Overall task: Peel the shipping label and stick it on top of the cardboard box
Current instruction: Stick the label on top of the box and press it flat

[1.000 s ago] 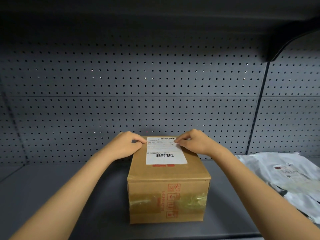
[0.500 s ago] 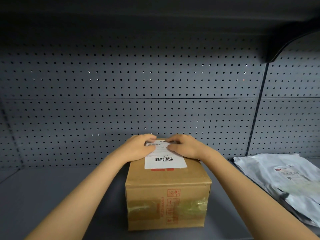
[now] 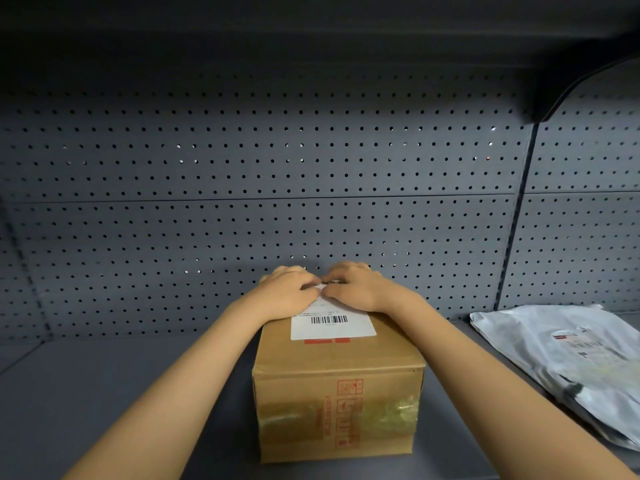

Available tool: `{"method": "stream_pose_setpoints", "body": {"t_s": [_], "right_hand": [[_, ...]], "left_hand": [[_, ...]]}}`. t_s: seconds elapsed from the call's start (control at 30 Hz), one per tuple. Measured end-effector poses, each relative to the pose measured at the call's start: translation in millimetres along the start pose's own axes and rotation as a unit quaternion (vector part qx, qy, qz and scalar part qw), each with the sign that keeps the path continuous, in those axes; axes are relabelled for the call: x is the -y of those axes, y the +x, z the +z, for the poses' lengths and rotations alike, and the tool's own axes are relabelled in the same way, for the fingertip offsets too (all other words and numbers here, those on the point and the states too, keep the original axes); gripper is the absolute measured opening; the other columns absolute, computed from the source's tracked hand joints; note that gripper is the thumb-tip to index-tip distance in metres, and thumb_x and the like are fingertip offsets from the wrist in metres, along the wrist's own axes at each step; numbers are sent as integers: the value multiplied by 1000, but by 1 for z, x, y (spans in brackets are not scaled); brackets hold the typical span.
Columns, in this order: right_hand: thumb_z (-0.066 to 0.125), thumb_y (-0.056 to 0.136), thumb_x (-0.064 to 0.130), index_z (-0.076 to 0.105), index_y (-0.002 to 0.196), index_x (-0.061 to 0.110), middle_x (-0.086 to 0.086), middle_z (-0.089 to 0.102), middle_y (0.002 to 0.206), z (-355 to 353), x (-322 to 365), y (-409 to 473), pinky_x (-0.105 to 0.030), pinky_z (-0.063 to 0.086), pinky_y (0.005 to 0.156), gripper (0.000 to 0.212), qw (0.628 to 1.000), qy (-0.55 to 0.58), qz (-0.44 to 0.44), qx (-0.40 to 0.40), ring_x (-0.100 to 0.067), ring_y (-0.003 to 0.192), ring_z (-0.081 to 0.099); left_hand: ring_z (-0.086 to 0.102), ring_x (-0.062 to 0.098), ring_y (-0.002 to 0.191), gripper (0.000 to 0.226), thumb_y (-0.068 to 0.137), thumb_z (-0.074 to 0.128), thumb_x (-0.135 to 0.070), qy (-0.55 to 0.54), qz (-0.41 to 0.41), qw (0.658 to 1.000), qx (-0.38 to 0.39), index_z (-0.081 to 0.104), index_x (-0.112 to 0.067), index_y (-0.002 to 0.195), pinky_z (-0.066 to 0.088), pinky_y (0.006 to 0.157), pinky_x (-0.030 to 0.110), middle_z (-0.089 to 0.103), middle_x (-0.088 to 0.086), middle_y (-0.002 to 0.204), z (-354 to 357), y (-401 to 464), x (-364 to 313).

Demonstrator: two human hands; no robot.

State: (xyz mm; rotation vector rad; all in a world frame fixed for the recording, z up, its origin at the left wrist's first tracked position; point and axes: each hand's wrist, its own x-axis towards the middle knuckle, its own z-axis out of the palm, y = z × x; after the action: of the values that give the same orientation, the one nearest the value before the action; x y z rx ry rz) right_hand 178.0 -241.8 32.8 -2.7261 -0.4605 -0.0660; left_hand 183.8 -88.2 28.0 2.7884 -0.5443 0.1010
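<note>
A brown cardboard box [image 3: 337,407] with red print and clear tape on its front stands on the grey shelf. A white shipping label [image 3: 332,323] with a barcode lies flat on the box's top. My left hand [image 3: 289,292] rests palm down on the label's far left part. My right hand [image 3: 355,287] lies palm down on its far right part. The fingertips of both hands almost meet over the label's far edge. The hands hide the upper half of the label. Neither hand grips anything.
A grey plastic mailer bag [image 3: 568,358] with its own label lies on the shelf at the right. A perforated grey back panel [image 3: 277,168] rises right behind the box. Bare shelf surface [image 3: 104,393] stretches to the left of the box.
Both hands have slid inward from the label's far corners toward its middle, and now lie flat over its upper half. The box has not moved.
</note>
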Motion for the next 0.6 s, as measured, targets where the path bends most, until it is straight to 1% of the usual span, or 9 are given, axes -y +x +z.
{"method": "stream_pose_setpoints", "body": {"t_s": [0.1,0.23,0.33,0.4,0.47,0.5,0.53,0.57,0.6], "right_hand": [[39,90,35,52,125,31,0,36,147,-4,-6,-3,-47,19,108,38,1000,-3,25,1,-29,136,23],[41,89,36,55,122,31,2,40,145,-10,-24,-12,-48,20,108,36,998,23,57,-26,-28,135,25],[42,88,37,58,119,30,-1,46,139,-10,-34,-18,-50,23,110,35,996,42,68,-46,-28,133,30],[42,89,36,60,117,26,-4,52,132,-6,-32,-22,-51,29,107,35,995,46,65,-62,-29,127,39],[42,89,34,62,112,23,-6,59,122,-2,-23,-26,-50,37,101,33,994,51,45,-88,-29,118,48],[43,89,33,63,112,22,-6,60,120,-1,-17,-30,-48,39,99,32,993,60,29,-96,-29,115,51],[43,90,31,62,113,21,-5,61,121,0,-10,-35,-46,39,100,32,993,71,12,-99,-28,114,52],[45,90,29,62,114,21,-3,62,122,1,-3,-39,-44,38,101,32,992,82,-10,-96,-26,114,53],[46,89,30,64,113,22,-1,64,122,3,2,-45,-42,38,102,31,991,88,-30,-91,-23,114,53]], "left_hand": [[26,25,133,42,92,31,-30,10,-17,1000,-4,43,-34,132,26,103,42,41,-1,140,0,-1,3],[25,23,132,40,93,31,-31,11,-40,999,-18,45,-35,130,25,102,40,40,-1,140,-4,-10,13],[25,24,132,38,93,32,-32,5,-61,998,-27,48,-33,128,24,104,41,41,-1,139,-7,-18,15],[27,25,132,36,93,34,-31,-10,-63,997,-43,52,-30,124,24,106,42,42,-1,138,-6,-23,11],[33,24,129,33,92,37,-31,-54,-40,996,-55,57,-29,119,28,108,44,48,-1,131,-6,-30,1],[38,23,126,31,92,39,-30,-76,-20,995,-53,59,-29,114,31,106,43,52,-1,126,-6,-33,-4],[45,23,121,28,91,39,-29,-92,-7,995,-41,63,-29,106,36,103,42,58,1,118,-6,-38,-10],[52,25,113,25,90,39,-29,-104,9,994,-30,64,-25,92,39,98,41,63,5,110,-4,-42,-15],[57,28,106,30,88,39,-31,-115,22,993,-20,66,-18,89,42,94,42,66,10,105,-3,-47,-18]]}}
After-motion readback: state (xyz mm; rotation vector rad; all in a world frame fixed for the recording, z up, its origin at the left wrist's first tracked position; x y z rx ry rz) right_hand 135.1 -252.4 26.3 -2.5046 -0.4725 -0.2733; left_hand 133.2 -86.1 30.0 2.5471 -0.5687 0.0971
